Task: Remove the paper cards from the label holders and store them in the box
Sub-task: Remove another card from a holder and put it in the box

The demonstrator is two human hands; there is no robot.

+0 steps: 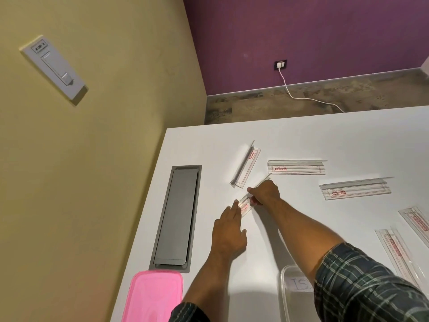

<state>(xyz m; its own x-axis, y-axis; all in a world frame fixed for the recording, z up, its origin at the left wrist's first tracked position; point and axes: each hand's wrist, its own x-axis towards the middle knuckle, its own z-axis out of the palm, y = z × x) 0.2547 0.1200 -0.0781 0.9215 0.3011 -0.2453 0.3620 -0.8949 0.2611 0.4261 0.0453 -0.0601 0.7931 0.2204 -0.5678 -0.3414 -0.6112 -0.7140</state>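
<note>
A clear plastic label holder (246, 205) with a red-printed paper card inside lies on the white table (301, 135). My right hand (264, 191) is closed on the holder's far end. My left hand (229, 231) lies flat with its fingertips against the holder's near end. Other holders with cards lie around: one tilted (246, 167) just beyond my hands, one (297, 167) to the right of it, one (355, 189) further right, two (399, 252) (417, 219) at the right edge. A clear plastic box (290, 289) stands near me, partly hidden by my right arm.
A pink lid (153, 296) lies at the table's near left corner. A grey cable hatch (177, 219) is set into the table on the left. The yellow wall runs along the table's left edge. A white cable (301, 96) crosses the floor beyond the table.
</note>
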